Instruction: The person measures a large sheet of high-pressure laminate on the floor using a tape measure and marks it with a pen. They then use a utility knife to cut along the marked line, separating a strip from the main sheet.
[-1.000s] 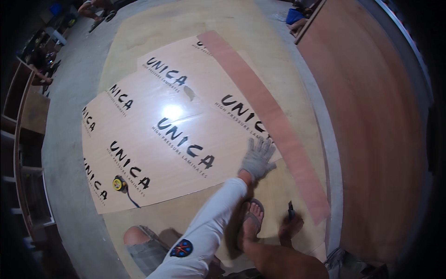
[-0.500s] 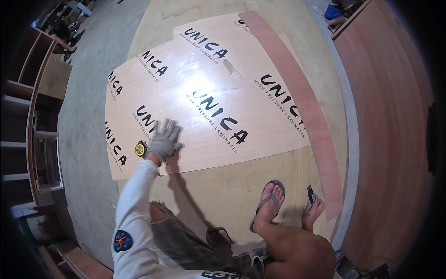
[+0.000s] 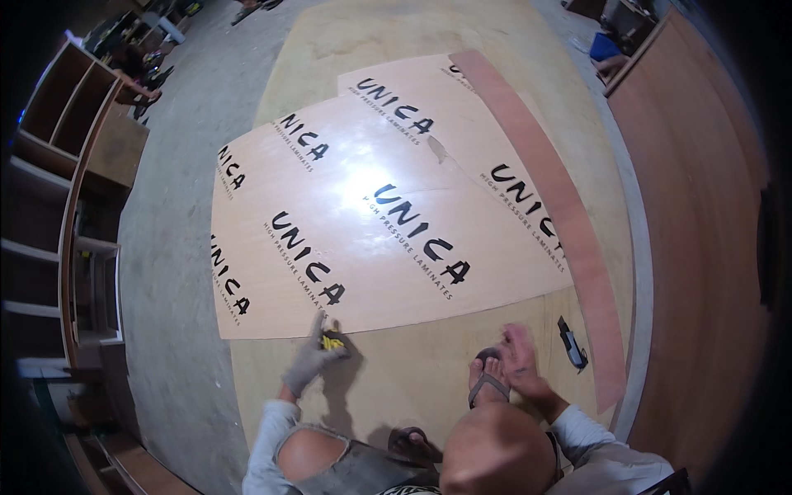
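My left hand [image 3: 313, 356], in a grey glove, is closed around a yellow and black tape measure [image 3: 333, 339] at the near edge of the laminate sheet [image 3: 330, 198]. The sheet is pale with dark printed lettering and has a torn patch in its film near the far right. My bare right hand [image 3: 520, 356] is slightly blurred, with fingers stretched out and nothing in it, beside my sandalled foot [image 3: 488, 381]. To its right a utility knife [image 3: 571, 345] with its blade out lies on the plywood [image 3: 412, 363].
A long reddish-brown strip [image 3: 549, 190] lies along the sheet's right side. Beyond it a wide brown panel [image 3: 693, 214] runs down the right. Open wooden shelving [image 3: 49, 223] lines the left, past the grey floor [image 3: 173, 247]. Another person's hand [image 3: 148, 96] shows at the far left.
My left hand has picked up the tape measure and drawn back toward me. My right hand has let go of the utility knife and moved left to my foot.
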{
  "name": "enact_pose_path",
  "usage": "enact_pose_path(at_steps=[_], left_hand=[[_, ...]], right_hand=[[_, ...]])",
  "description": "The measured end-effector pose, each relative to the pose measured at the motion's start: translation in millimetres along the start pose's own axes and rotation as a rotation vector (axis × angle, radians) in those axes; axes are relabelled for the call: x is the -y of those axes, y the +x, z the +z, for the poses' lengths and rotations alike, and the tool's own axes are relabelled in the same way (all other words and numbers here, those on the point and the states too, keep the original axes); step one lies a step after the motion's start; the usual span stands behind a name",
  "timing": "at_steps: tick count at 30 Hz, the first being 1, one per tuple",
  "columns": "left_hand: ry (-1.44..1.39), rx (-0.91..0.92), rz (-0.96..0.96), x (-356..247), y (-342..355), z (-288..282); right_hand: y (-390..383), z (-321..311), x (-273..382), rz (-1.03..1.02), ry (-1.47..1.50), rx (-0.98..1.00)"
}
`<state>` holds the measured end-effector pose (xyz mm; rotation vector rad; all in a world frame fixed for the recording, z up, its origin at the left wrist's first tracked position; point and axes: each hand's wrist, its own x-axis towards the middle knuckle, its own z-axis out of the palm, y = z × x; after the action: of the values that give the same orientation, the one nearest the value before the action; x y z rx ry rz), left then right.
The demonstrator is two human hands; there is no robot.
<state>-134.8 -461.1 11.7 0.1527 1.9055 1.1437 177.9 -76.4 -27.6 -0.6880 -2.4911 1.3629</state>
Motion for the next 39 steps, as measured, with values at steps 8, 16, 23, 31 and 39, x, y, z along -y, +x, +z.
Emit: enact_pose_path(at_steps=[8, 16, 23, 31, 39], left_hand=[[-0.155, 0.132, 0.033, 17, -92, 134], [-0.401, -0.077, -0.255, 7, -140, 171], [-0.245, -0.030, -0.316, -11, -115, 187], [-0.212, 0.016, -0.307, -29, -106, 185], [-0.883, 0.059, -0.246, -33, -135, 166]], right_hand=[[41, 150, 71, 0.321, 0.397, 1.100], [-12, 210, 54, 0.156, 0.396, 1.327], [-28, 215, 34, 0.076, 0.435, 1.085], [17, 154, 45, 0.252, 0.654, 1.215], [64, 100, 103, 0.269, 0.896, 1.521]])
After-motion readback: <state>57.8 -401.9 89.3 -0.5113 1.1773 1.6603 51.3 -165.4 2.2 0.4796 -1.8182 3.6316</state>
